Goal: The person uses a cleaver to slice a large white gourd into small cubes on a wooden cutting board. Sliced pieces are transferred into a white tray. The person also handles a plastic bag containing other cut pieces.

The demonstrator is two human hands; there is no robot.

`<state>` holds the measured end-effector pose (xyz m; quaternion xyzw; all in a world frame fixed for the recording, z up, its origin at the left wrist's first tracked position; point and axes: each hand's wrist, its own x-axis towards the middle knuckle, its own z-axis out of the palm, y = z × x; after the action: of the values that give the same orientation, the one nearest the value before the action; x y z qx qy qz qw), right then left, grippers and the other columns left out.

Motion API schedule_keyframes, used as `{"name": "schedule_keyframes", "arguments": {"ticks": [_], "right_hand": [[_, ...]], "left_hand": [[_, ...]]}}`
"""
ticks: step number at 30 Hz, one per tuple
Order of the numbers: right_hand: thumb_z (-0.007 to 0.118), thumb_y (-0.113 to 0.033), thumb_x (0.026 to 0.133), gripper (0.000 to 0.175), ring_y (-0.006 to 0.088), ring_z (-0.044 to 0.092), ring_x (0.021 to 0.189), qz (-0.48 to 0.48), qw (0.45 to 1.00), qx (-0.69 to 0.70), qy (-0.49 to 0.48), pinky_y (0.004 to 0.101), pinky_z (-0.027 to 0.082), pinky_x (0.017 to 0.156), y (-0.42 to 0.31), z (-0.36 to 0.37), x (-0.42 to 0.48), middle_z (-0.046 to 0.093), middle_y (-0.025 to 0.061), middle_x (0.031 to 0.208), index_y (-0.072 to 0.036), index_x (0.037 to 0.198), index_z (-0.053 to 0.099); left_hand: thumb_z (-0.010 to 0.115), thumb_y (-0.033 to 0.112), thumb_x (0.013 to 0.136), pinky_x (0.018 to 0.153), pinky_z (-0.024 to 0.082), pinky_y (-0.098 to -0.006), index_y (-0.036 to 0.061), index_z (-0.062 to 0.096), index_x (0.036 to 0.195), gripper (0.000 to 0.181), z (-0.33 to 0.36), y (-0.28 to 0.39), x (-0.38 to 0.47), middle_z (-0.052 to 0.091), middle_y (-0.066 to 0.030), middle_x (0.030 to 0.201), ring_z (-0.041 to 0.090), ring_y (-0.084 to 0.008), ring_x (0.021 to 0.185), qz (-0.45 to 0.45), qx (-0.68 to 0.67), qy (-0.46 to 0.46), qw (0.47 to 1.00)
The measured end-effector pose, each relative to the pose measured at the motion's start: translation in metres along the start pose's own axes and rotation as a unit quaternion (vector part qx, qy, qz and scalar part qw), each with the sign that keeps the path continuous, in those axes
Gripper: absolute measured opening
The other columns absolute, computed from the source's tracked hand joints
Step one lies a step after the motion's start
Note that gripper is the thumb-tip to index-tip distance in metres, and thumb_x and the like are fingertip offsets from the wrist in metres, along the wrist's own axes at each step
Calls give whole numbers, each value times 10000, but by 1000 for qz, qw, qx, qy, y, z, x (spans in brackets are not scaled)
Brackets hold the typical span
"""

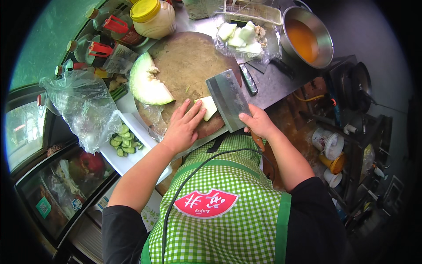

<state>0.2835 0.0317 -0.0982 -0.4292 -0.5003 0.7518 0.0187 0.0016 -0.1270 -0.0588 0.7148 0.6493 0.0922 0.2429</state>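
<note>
My right hand (258,122) grips a Chinese cleaver (229,100) by its wooden handle. The broad blade lies over the right side of a round wooden chopping board (188,62). Fingertips of my left hand (184,127) rest on a pale piece of melon or gourd (207,107), just left of the blade. A large cut wedge of pale-fleshed winter melon or similar gourd (148,82), green at the rind, lies at the board's left side. Behind the board, a clear plastic container (247,39) holds several white pieces and a brownish lump.
A white tray (120,161) with sliced green vegetable (125,142) and a plastic bag (85,109) are at left. Bottles (99,49) and a yellow-lidded jar (155,19) stand behind. A knife (249,79) lies right of the board, below a metal bowl of orange liquid (305,38).
</note>
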Motion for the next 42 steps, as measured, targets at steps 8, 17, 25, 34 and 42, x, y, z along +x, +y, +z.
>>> {"name": "schedule_keyframes", "arguments": {"ticks": [8,17,25,34,42], "right_hand": [[642,-236,1061,391,83,610,760,5,1000,25,-15,249,542,614,5,-1,-5,687,32,1041,-30,1388,577],[635,-216,1060,371,93,626,738,-13,999,38,-23,249,546,607,7,2,-1,699,49,1057,-3,1358,577],[620,-199,1060,344,98,612,672,-1,1000,13,-23,265,544,600,1,7,4,700,58,1036,2,1337,584],[625,-194,1052,347,101,613,674,11,999,-24,-21,267,542,600,-1,12,9,709,58,1045,-10,1345,596],[627,-215,1065,382,103,632,759,17,998,-49,-37,269,555,622,-3,6,-9,692,55,1063,-5,1379,567]], "left_hand": [[757,56,762,1231,341,-553,170,459,1593,891,2,-3,-1,348,-62,1715,306,-412,1560,4,-5,2,1000],[760,54,757,1231,340,-554,170,462,1592,895,2,-4,0,349,-69,1714,306,-416,1560,9,-8,-1,1000],[758,68,760,1235,333,-565,174,460,1594,892,0,-5,0,339,-68,1722,297,-422,1563,11,-4,-6,1000],[762,82,760,1245,315,-584,182,460,1594,892,-1,-4,1,327,-67,1726,278,-435,1568,11,10,-9,1000],[729,93,810,1246,297,-611,165,507,1559,784,3,-4,-15,361,-103,1703,284,-441,1566,-2,25,-9,1000]]}}
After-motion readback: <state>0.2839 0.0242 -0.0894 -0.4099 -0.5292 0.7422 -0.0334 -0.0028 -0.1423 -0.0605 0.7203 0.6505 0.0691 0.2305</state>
